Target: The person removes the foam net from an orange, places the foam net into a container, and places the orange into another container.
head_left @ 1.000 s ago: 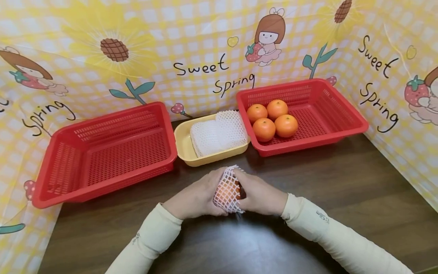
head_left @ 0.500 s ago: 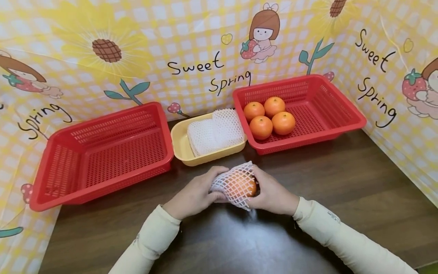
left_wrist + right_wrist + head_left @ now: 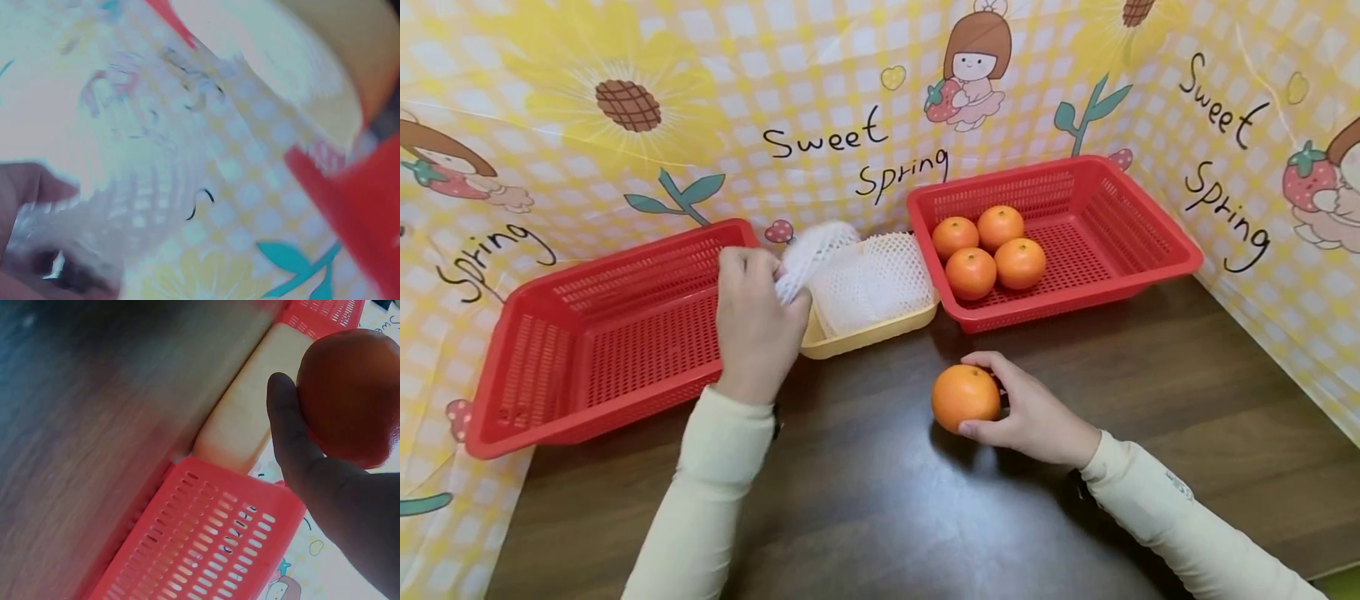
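Note:
In the head view my right hand (image 3: 1037, 412) grips a bare orange (image 3: 964, 398) over the table, thumb on the near side and fingers round the far side. The right wrist view shows the same orange (image 3: 353, 397) with the thumb against it. My left hand (image 3: 754, 321) pinches a white foam net sleeve (image 3: 820, 250) up near the left end of the yellow tray (image 3: 850, 342). Blurred in the left wrist view, the net sleeve (image 3: 144, 206) spreads out from the fingers. More white net sleeves (image 3: 880, 279) lie stacked in the tray.
Several oranges (image 3: 1021, 263) sit in the left part of the right red basket (image 3: 1075, 304). On the left stands another red basket (image 3: 602, 421), its right end partly behind my left hand. A patterned cloth (image 3: 827, 67) rises behind, and the dark wooden table (image 3: 880, 500) lies in front.
The net sleeve that was round the orange is off it. My left hand has carried the sleeve up and left to the tray, while my right hand has moved slightly right with the orange.

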{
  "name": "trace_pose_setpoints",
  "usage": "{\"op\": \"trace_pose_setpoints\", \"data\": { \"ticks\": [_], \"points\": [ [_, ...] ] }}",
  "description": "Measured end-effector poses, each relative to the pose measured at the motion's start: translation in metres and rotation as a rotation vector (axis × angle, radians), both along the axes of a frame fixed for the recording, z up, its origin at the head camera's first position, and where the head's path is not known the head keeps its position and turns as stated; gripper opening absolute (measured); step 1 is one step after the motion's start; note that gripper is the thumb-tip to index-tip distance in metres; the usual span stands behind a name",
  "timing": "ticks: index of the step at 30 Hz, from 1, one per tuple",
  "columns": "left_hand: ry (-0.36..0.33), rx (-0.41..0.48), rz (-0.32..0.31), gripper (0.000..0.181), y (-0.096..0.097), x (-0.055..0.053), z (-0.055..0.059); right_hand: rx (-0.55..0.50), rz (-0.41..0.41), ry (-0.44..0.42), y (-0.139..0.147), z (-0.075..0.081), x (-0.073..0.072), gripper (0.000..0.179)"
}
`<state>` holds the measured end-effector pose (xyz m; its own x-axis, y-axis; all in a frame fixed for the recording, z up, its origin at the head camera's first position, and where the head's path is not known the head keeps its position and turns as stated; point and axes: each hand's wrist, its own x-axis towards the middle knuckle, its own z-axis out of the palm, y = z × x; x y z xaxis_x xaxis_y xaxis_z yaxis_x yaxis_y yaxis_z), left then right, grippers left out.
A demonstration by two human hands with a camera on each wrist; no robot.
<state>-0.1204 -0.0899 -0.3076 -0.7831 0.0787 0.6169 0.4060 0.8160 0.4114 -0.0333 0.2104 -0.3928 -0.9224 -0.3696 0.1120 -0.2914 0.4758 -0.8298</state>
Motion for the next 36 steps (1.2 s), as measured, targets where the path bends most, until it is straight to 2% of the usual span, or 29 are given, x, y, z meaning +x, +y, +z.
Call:
{"op": "trace_pose_setpoints", "data": {
  "ticks": [1,3,5,7,9,11,13,15,17,19,23,25,27,29,32,34,36],
  "points": [
    [0.076,-0.026,0.035,0.017,0.006,-0.008,-0.002,0.001,-0.002,0.006,-0.001,0.001,0.000,0.074],
    [0.153,-0.134,0.102,0.015,0.019,-0.024,-0.013,0.001,-0.006,0.015,-0.003,0.002,0.000,0.075],
    [0.129,-0.247,0.153,0.012,0.030,-0.039,-0.028,-0.002,-0.006,0.015,-0.007,0.003,0.001,0.075],
    [0.026,-0.332,0.203,0.008,0.037,-0.051,-0.044,-0.005,-0.005,0.008,-0.009,0.003,0.002,0.075],
    [-0.125,-0.388,0.248,0.009,0.039,-0.059,-0.057,-0.005,-0.006,0.001,-0.010,0.003,0.003,0.075],
    [-0.293,-0.396,0.255,0.020,0.038,-0.062,-0.065,0.001,-0.012,0.002,-0.009,0.003,0.004,0.076],
    [-0.461,-0.380,0.208,0.032,0.035,-0.062,-0.067,0.007,-0.023,0.008,-0.006,0.004,0.004,0.076],
    [-0.603,-0.369,0.116,0.050,0.032,-0.061,-0.067,0.016,-0.036,0.015,-0.003,0.005,0.005,0.076],
    [-0.717,-0.361,0.025,0.067,0.029,-0.062,-0.066,0.023,-0.039,0.022,0.001,0.005,0.005,0.076],
    [-0.789,-0.349,-0.038,0.078,0.025,-0.064,-0.068,0.024,-0.034,0.028,0.002,0.005,0.005,0.076],
    [-0.865,-0.266,-0.098,0.071,0.016,-0.071,-0.071,0.017,-0.020,0.043,0.005,0.010,0.003,0.076],
    [-0.856,-0.239,-0.088,0.065,0.014,-0.073,-0.070,0.015,-0.023,0.061,0.007,0.015,0.001,0.076],
    [-0.806,-0.230,-0.035,0.058,0.016,-0.072,-0.069,0.010,-0.032,0.090,0.011,0.022,-0.003,0.075],
    [-0.701,-0.239,0.043,0.052,0.022,-0.069,-0.066,0.004,-0.053,0.119,0.017,0.030,-0.009,0.074],
    [-0.486,-0.236,0.143,0.041,0.039,-0.060,-0.059,-0.008,-0.099,0.163,0.030,0.043,-0.020,0.070],
    [-0.351,-0.232,0.144,0.036,0.058,-0.053,-0.053,-0.017,-0.145,0.172,0.041,0.053,-0.029,0.069],
    [-0.262,-0.212,0.096,0.031,0.081,-0.044,-0.047,-0.017,-0.199,0.179,0.051,0.065,-0.040,0.067]
  ]
}}
